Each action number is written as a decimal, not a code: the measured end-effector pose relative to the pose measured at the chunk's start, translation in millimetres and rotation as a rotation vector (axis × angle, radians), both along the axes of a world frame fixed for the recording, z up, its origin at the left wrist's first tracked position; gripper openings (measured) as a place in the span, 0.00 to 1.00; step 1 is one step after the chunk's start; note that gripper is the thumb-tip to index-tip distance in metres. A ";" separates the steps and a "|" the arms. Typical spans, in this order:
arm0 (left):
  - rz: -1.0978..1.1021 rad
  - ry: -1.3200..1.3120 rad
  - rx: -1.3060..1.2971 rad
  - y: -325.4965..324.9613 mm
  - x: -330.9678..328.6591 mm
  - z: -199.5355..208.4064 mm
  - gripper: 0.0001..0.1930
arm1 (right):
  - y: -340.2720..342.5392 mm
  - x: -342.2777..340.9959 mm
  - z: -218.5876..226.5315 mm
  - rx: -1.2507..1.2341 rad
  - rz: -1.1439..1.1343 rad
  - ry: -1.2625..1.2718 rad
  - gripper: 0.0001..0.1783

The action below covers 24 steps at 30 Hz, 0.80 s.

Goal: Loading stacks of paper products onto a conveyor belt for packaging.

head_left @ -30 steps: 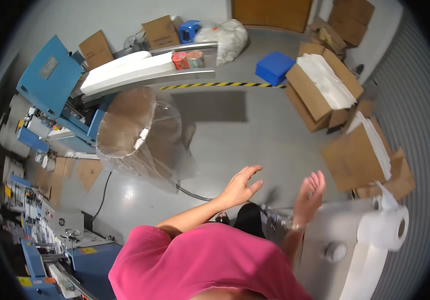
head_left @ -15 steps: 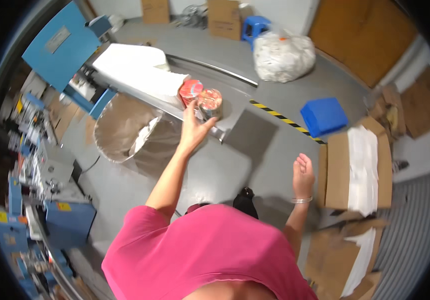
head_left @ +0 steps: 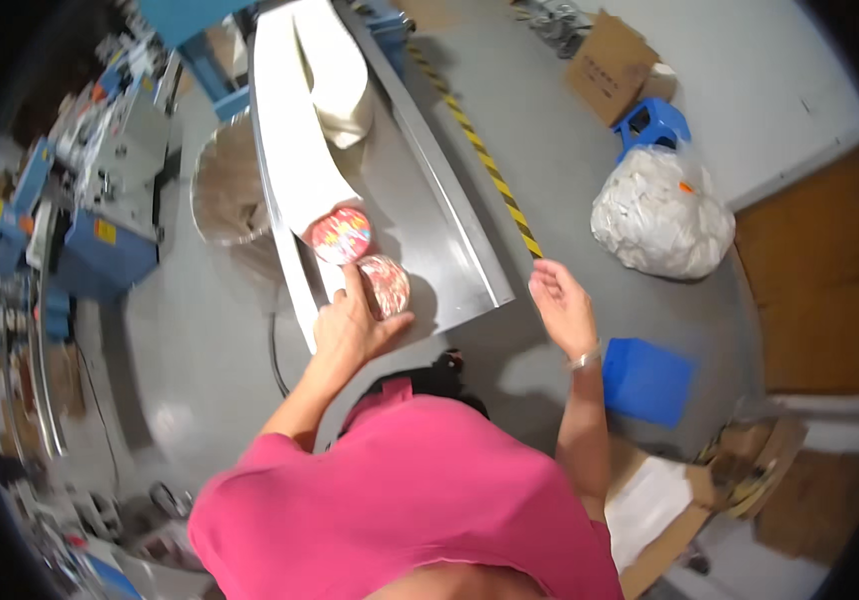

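Note:
On the near end of the metal table [head_left: 435, 240] stands a round cylinder with a mottled red-and-white top [head_left: 386, 286]. My left hand [head_left: 348, 325] grips its near side, index finger on the left and thumb on the right. Just beyond it, a second round piece with a brighter red patterned face [head_left: 341, 236] sits at the end of a long white strip [head_left: 295, 130]. My right hand [head_left: 563, 305] is in the air right of the table, fingers loosely bent and nothing in them.
A lined bin [head_left: 225, 190] stands left of the table. To the right are a blue bin [head_left: 650, 380], a stuffed white bag [head_left: 662, 215], a blue stool [head_left: 655, 122] and an open cardboard box [head_left: 665, 510]. Blue-grey machines [head_left: 115, 235] line the left side.
My view has turned to the right, so the table now runs away ahead of me. The left hand stays at the mottled cylinder; the right hand remains raised and without anything in it.

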<state>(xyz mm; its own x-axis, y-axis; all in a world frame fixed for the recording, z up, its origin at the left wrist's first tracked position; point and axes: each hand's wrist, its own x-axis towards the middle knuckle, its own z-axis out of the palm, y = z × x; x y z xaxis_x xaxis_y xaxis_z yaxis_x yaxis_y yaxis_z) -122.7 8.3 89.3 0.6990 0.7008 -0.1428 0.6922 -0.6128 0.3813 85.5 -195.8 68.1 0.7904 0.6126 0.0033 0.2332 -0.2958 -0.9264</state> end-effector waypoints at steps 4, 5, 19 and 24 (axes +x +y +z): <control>0.185 -0.001 0.047 -24.4 37.5 -7.3 0.56 | 32.4 70.7 5.4 0.006 0.145 0.088 0.16; 0.228 -0.039 0.090 -29.4 46.5 -12.6 0.55 | 46.5 86.1 7.7 -0.009 0.187 0.029 0.15; 0.926 0.035 0.049 -78.1 138.1 -4.8 0.55 | 356.9 62.9 -18.8 0.084 0.786 -1.346 0.43; 0.973 -0.026 0.110 -77.3 150.1 -9.1 0.52 | 393.5 80.4 -45.7 0.304 0.735 -1.369 0.37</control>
<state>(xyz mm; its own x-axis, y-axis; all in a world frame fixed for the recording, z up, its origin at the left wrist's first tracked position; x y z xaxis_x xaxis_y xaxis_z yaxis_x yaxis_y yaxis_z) 27.4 -68.9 80.2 -0.1890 0.9814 -0.0347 0.9063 0.1879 0.3786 165.9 197.6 22.4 -0.3698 0.6884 0.6240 0.9104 0.4026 0.0954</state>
